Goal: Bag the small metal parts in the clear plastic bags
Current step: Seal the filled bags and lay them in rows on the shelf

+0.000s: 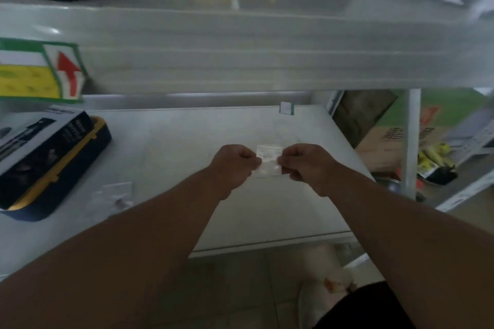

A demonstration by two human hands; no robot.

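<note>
A small clear plastic bag [268, 160] is held just above the grey shelf [171, 147], stretched between both hands. My left hand [233, 165] pinches its left edge and my right hand [307, 164] pinches its right edge, fingers curled. What the bag holds is too blurred to tell. More clear bags [117, 192] lie flat on the shelf to the left of my left forearm, with a small dark part [121, 202] on them.
A black and yellow parts case [50, 163] with its lid up stands at the left. An upper shelf [240, 43] overhangs close above the hands. A shelf post [413, 141], cardboard boxes [385, 141] and clutter lie to the right.
</note>
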